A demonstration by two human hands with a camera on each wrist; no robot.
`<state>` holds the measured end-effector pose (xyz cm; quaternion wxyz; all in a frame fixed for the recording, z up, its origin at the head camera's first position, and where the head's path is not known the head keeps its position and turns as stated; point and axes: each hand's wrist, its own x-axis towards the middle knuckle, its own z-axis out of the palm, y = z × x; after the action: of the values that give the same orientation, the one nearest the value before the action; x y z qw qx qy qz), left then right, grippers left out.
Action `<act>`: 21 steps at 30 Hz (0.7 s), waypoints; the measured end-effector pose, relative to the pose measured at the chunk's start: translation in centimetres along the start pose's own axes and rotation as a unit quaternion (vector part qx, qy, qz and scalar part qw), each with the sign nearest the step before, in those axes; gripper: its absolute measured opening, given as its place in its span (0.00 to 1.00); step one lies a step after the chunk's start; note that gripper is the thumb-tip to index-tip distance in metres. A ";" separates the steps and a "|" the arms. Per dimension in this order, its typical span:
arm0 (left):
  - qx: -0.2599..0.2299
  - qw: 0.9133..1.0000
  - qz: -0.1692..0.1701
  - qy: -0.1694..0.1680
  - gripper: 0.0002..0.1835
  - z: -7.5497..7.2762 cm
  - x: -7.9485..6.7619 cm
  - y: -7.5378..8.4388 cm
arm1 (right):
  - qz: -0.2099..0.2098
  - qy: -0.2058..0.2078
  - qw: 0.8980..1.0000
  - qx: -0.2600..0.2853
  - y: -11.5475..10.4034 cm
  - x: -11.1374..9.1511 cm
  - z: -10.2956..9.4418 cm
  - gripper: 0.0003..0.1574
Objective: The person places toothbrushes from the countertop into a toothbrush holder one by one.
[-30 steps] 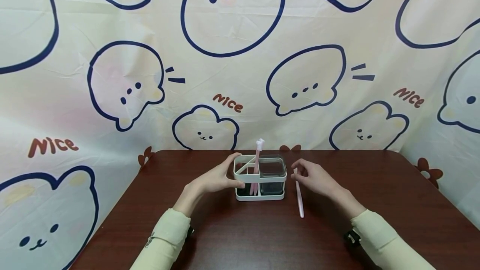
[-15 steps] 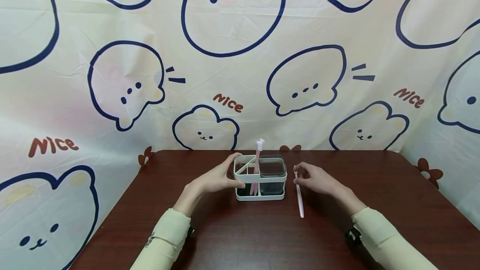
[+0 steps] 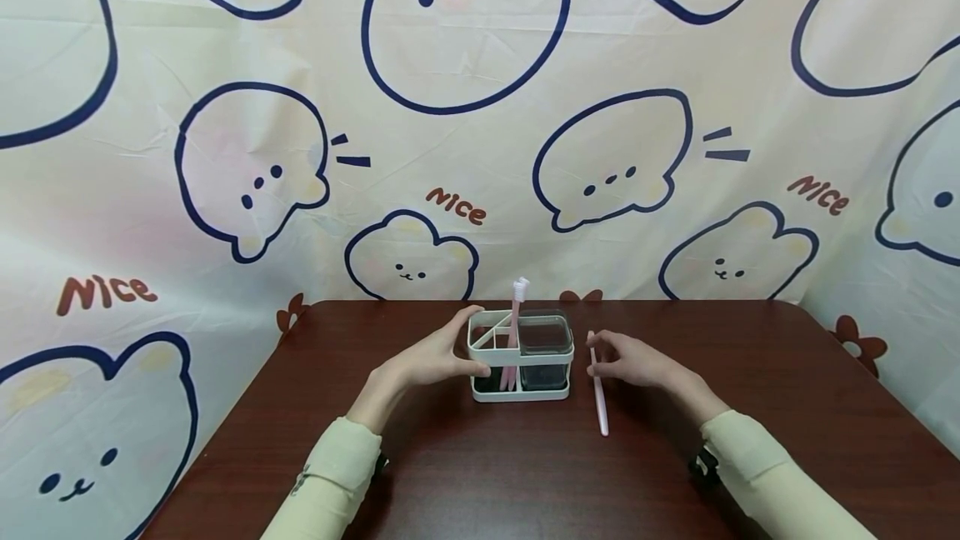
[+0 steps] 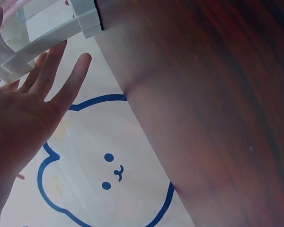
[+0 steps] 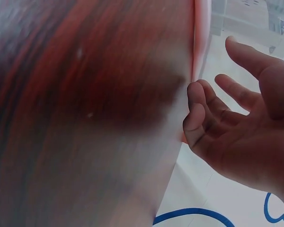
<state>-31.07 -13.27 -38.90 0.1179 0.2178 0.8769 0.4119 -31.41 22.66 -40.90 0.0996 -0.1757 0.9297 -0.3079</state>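
Observation:
My left hand grips the left end of a white toothbrush holder, thumb in front and fingers behind. In the left wrist view the holder's white frame crosses between thumb and fingers. A pink toothbrush stands in the holder's middle slot, white bristles up. A clear cup fills the right compartment. Right of the holder lies a second pink toothbrush on the table. My right hand is at its far end, fingers loosely bent. In the right wrist view the thumb stands apart from the fingers.
The dark brown wooden table reaches back to a pale curtain printed with bear outlines. A dark band shows at the right wrist, below the rolled sleeve.
My right hand has drawn slightly right and nearer, off the far tip of the loose toothbrush, with thumb and forefinger wider apart. The left hand and the holder stay put.

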 end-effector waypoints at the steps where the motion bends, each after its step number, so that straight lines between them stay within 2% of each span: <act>1: -0.001 1.000 -0.001 0.000 0.53 0.0 0.0 0.0 | -0.001 -0.004 1.000 -0.001 0.1 0.0 0.0 0.31; 9: -0.002 1.000 0.003 -0.002 0.54 0.0 0.0 -0.1 | -0.004 -0.008 1.000 0.002 0.9 0.5 0.3 0.34; 21: 0.000 1.000 0.006 0.000 0.53 0.0 0.1 0.0 | 0.016 -0.025 0.999 -0.018 0.2 0.4 0.5 0.32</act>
<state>-31.15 -13.21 -38.86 0.1154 0.2226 0.8756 0.4129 -31.65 22.42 -41.45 0.1247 -0.1706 0.9348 -0.2854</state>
